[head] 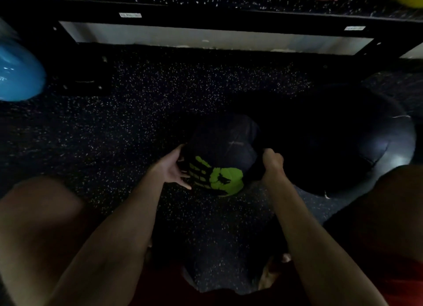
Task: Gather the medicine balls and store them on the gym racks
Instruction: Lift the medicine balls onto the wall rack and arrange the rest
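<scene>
Head view, dim. Far left, blue ball (18, 72) is noted; left hand (176, 168), grip open, is laid against the medicine ball (219, 154) on the floor (114, 122); right hand (271, 162), grip seemingly curled round its right edge. Just beside, larger dark ball (343, 141) is seen.

The ball (219, 150) hides fingertips of the right hand (272, 161); far beyond the left hand (174, 168), a blue ball (18, 72) is cropped.

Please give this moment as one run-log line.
step: pick up | left hand: presses medicine ball | right hand: grips medicine ball | stored: not yet
</scene>
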